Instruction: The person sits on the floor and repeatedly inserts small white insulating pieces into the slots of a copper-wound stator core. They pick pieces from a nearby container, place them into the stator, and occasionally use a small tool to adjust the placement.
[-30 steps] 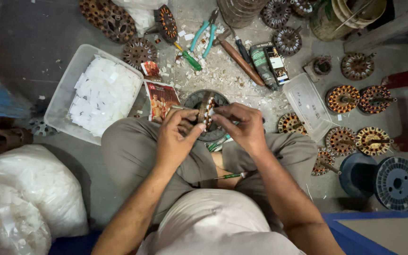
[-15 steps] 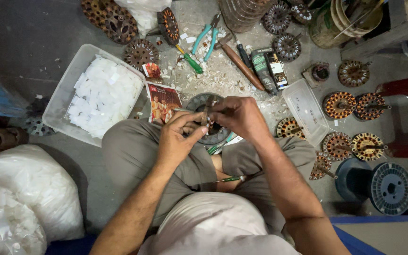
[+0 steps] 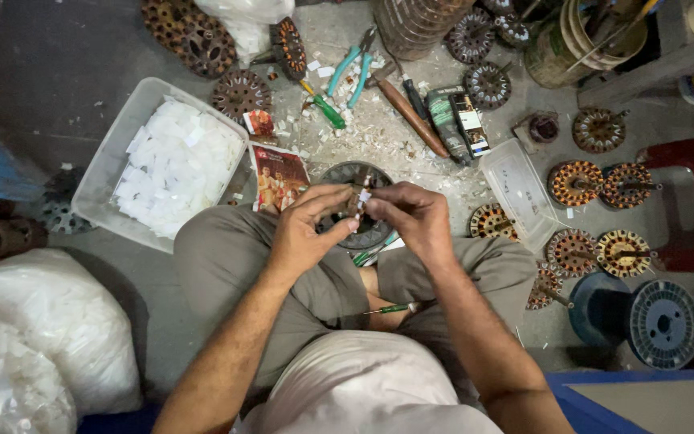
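While a tub [image 3: 106,173] of white paper slips sits at far left, the left hand [image 3: 303,229] pinches a small slip [image 3: 361,197] over the round stator [image 3: 347,175] on the floor. The right hand [image 3: 411,221], fingers closed, grips the same slip. Since a second ago both hands have drawn closer together and lower; pliers [image 3: 351,64] and wound stators [image 3: 604,181] lie unmoved at right.

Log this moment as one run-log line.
left hand: steadies round stator | right hand: pinches white paper slip at stator | nearby: tray of white slips, pliers
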